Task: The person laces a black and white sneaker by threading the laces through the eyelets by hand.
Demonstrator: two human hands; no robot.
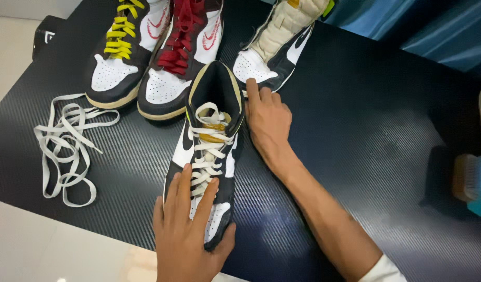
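Head view, the only 1 we have: we look down on a dark carbon-weave mat (355, 130) w/ 4 high-top sneakers on it. Our left hand (191, 230) lies flat over the toe end of the black-and-white sneaker w/ cream laces (209, 156). Fingers are stretched out and slightly apart along the lower lacing, thumb wrapped round the toe edge on the right. It reads as pressing down, likely to keep the shoe from sliding on the mat. It isn't clamped on anything.

Our right hand (269, 122) rests on the mat just beside the same sneaker's collar, touching its right side. The index finger points fwd toward the toe of the unlaced sneaker w/ the padded beige tongue (274, 52); the other fingers are curled loosely, gripping nothing. Placed so, it seems to brace the ankle part sideways.

The held sneaker sits mid-mat, toe toward us, heel opening away, laces partly done w/ a tan band across the tongue.

Behind it, side by side: a sneaker w/ yellow laces (117, 57) and 1 w/ dark red laces (180, 57). A loose pale lace (68, 146) lies tangled on the mat's left part, well apart from both hands. At the right edge sits a brush (465, 177) beside something teal, too cropped to identify.
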